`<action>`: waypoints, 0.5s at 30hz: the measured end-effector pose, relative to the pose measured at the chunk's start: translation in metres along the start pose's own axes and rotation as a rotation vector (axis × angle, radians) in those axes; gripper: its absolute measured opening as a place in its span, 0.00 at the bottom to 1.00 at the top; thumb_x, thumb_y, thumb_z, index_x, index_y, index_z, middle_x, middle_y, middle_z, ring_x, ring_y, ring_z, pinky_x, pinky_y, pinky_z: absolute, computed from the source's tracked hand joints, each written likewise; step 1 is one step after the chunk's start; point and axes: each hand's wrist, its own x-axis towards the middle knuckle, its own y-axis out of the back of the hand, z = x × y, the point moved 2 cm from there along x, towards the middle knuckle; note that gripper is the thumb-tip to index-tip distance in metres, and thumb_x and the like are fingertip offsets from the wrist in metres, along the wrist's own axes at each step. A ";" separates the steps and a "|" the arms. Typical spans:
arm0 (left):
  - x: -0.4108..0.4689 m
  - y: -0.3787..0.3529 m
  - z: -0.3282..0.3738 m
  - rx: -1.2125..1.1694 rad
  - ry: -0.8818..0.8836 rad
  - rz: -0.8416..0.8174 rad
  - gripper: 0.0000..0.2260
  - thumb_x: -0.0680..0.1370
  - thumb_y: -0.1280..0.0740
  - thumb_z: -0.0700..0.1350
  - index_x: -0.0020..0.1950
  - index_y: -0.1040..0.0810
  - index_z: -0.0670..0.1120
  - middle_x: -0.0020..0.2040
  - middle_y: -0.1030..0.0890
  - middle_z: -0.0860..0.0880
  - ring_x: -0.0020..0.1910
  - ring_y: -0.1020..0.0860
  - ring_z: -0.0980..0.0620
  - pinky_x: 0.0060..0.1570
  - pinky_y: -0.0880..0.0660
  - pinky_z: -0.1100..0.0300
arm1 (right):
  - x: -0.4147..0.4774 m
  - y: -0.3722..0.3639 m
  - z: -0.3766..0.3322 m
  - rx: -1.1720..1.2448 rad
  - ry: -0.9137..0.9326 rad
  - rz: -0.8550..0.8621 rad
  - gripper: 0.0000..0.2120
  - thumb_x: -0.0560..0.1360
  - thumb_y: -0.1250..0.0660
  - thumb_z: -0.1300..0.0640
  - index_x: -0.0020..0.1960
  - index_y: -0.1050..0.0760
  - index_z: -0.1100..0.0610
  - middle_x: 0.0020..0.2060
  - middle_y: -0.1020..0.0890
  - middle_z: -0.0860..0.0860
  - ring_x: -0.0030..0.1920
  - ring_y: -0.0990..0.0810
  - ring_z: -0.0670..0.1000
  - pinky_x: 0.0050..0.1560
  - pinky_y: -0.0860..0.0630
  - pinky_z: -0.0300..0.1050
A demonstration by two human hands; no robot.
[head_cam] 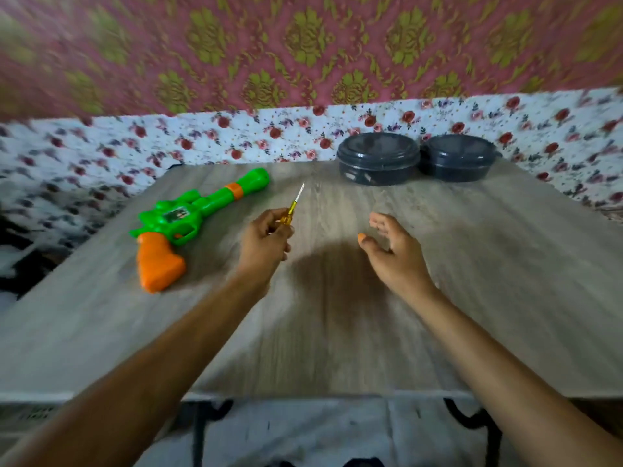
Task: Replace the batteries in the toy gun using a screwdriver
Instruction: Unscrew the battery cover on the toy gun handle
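A green toy gun [188, 217] with an orange grip lies flat on the left part of the wooden table [438, 264], barrel pointing to the far right. My left hand [266, 242] hovers just right of the gun and grips a small screwdriver [292, 207] by its yellow handle, the metal shaft pointing up and away. My right hand [392, 251] floats over the table's middle with relaxed, spread fingers and holds nothing. No batteries are visible.
Two dark round lidded containers [379, 160] [458, 157] stand side by side at the table's far edge. Floral cloth [236, 136] lies behind the table, a patterned curtain above it. The table's near edge and black metal legs show at the bottom.
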 end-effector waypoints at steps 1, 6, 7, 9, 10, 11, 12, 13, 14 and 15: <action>-0.014 0.007 0.002 0.002 0.013 -0.012 0.09 0.78 0.39 0.34 0.55 0.25 0.44 0.36 0.28 0.50 0.29 0.31 0.55 0.26 0.33 0.66 | -0.012 0.001 -0.005 0.003 0.002 -0.003 0.21 0.75 0.35 0.58 0.67 0.32 0.59 0.65 0.25 0.54 0.65 0.28 0.50 0.60 0.37 0.33; -0.068 0.046 0.001 0.090 0.081 0.023 0.09 0.77 0.39 0.36 0.53 0.25 0.46 0.39 0.25 0.48 0.30 0.32 0.53 0.26 0.35 0.63 | -0.070 0.001 -0.029 0.054 -0.027 -0.018 0.20 0.76 0.36 0.58 0.67 0.32 0.60 0.65 0.26 0.55 0.65 0.27 0.52 0.62 0.34 0.39; -0.075 0.057 0.002 0.097 0.077 0.048 0.07 0.77 0.39 0.37 0.52 0.25 0.46 0.38 0.25 0.48 0.30 0.33 0.53 0.27 0.36 0.62 | -0.078 -0.002 -0.035 0.067 -0.022 -0.024 0.20 0.76 0.36 0.58 0.67 0.32 0.60 0.65 0.26 0.55 0.65 0.27 0.52 0.63 0.34 0.40; -0.079 0.078 -0.001 0.111 0.050 0.127 0.03 0.77 0.36 0.41 0.45 0.26 0.47 0.33 0.28 0.49 0.29 0.34 0.53 0.28 0.38 0.61 | -0.085 -0.012 -0.044 0.069 -0.010 -0.051 0.20 0.76 0.36 0.57 0.67 0.32 0.59 0.65 0.26 0.54 0.65 0.28 0.51 0.63 0.34 0.39; -0.077 0.091 -0.001 0.111 0.024 0.182 0.07 0.77 0.35 0.43 0.40 0.28 0.47 0.31 0.31 0.49 0.28 0.36 0.53 0.28 0.40 0.60 | -0.086 -0.018 -0.050 0.071 0.002 -0.072 0.20 0.76 0.36 0.57 0.67 0.32 0.58 0.65 0.26 0.53 0.65 0.28 0.50 0.63 0.34 0.39; -0.076 0.102 -0.002 0.107 0.012 0.216 0.11 0.77 0.35 0.44 0.36 0.32 0.47 0.29 0.34 0.49 0.27 0.37 0.52 0.28 0.41 0.60 | -0.086 -0.024 -0.055 0.078 0.009 -0.093 0.20 0.76 0.36 0.57 0.67 0.32 0.58 0.66 0.26 0.52 0.65 0.28 0.50 0.63 0.34 0.39; -0.073 0.116 0.000 0.090 0.012 0.244 0.13 0.77 0.35 0.45 0.35 0.34 0.46 0.29 0.36 0.48 0.26 0.38 0.52 0.27 0.42 0.60 | -0.082 -0.034 -0.062 0.098 0.017 -0.115 0.20 0.76 0.36 0.57 0.67 0.32 0.57 0.66 0.27 0.52 0.65 0.28 0.49 0.64 0.33 0.40; -0.070 0.125 0.000 0.064 0.025 0.247 0.14 0.78 0.35 0.46 0.35 0.35 0.45 0.29 0.37 0.47 0.25 0.39 0.52 0.25 0.43 0.61 | -0.079 -0.042 -0.067 0.115 0.019 -0.130 0.20 0.76 0.36 0.57 0.67 0.32 0.57 0.66 0.26 0.52 0.65 0.28 0.49 0.65 0.33 0.41; -0.066 0.133 0.001 0.039 0.051 0.250 0.14 0.78 0.35 0.46 0.36 0.34 0.45 0.28 0.36 0.48 0.24 0.40 0.52 0.22 0.44 0.63 | -0.076 -0.050 -0.072 0.125 0.020 -0.146 0.20 0.76 0.36 0.57 0.67 0.31 0.57 0.65 0.26 0.52 0.65 0.28 0.49 0.64 0.33 0.41; -0.060 0.145 0.002 0.028 0.075 0.271 0.14 0.77 0.34 0.46 0.35 0.34 0.45 0.27 0.35 0.49 0.23 0.39 0.53 0.21 0.44 0.65 | -0.071 -0.063 -0.078 0.135 0.018 -0.168 0.19 0.76 0.36 0.57 0.66 0.31 0.58 0.65 0.26 0.53 0.64 0.27 0.50 0.63 0.33 0.40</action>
